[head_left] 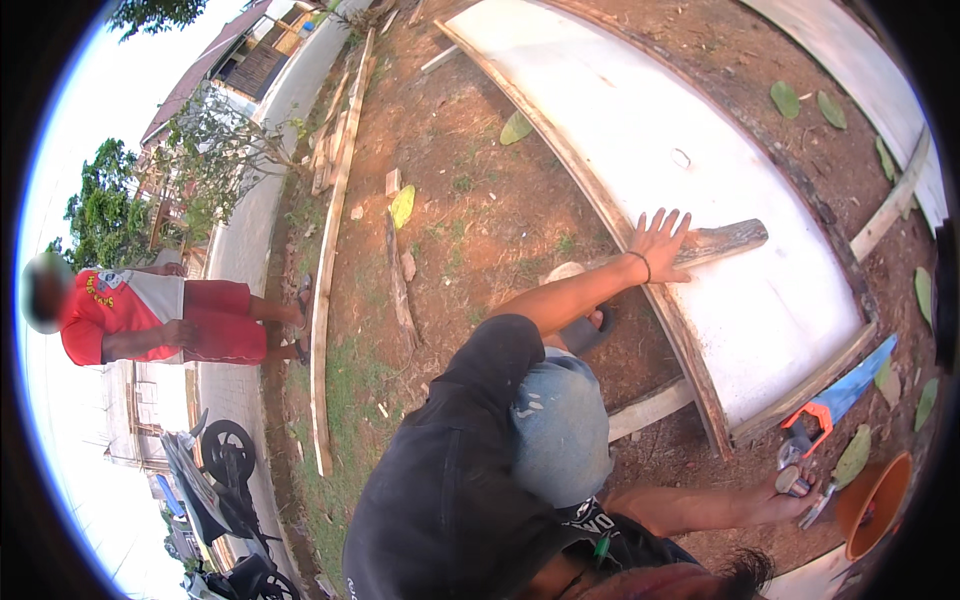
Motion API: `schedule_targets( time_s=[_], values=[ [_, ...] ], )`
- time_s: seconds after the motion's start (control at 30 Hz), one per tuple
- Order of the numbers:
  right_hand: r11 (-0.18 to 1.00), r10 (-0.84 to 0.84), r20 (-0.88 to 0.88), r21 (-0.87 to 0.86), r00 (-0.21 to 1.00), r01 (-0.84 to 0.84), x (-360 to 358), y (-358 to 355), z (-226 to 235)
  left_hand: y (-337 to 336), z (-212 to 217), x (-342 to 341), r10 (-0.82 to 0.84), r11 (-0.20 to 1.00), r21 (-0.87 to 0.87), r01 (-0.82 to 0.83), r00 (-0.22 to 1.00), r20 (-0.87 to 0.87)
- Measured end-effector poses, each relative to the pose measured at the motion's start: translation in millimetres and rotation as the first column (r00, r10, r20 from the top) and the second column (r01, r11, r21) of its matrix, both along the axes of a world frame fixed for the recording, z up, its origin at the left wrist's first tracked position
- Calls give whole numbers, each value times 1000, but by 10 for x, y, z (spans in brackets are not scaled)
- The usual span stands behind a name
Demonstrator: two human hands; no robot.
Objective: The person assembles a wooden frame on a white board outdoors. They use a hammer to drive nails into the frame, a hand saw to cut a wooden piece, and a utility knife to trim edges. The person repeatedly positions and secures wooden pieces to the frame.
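Pinning the weathered wood offcut (722, 240) with left hand (660, 247): grip released, palm flat, fingers spread over the offcut's 8 o'clock end. Offcut lying across the frame batten (690, 350) onto the white panel (640, 130), long axis 8 to 2 o'clock. Right hand (785, 497) low at 4 o'clock, well apart from the offcut, grip clenched on a small metal tool (792, 479); kind too small to tell. Left hand therefore nearer by far; from the right grip, offcut at roughly 11 o'clock, across the panel corner. Handsaw (840, 398) with orange handle just beside the right hand at 1 o'clock, orange bucket (880, 497) at 3 o'clock. Bystander in red (150, 315) far off at 9 o'clock, uninvolved.
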State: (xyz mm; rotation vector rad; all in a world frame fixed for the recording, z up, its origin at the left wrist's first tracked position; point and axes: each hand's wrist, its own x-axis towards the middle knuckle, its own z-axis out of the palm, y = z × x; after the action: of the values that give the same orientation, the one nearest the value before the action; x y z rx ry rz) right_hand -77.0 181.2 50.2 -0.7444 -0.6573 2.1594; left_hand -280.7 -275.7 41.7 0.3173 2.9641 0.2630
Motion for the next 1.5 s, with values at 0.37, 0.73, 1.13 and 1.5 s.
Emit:
schedule_targets(
  time_s=[0.37,0.73,1.13,1.5],
  values=[
    [983,128,-58,-129,990,-135,-261,-438,14,-447,7,569,35,999,-35,-38,995,-95],
    [991,98,24,-93,995,-96,-250,-701,356,-167,539,-512,352,895,365,-256,908,-226],
    [997,-37,79,-60,996,42,138,-391,-80,168,111,-985,307,949,-8,-315,932,-191],
    [997,-39,199,-53,979,50,-147,-663,100,-393,77,-1050,153,976,146,-164,984,86]
  ],
)
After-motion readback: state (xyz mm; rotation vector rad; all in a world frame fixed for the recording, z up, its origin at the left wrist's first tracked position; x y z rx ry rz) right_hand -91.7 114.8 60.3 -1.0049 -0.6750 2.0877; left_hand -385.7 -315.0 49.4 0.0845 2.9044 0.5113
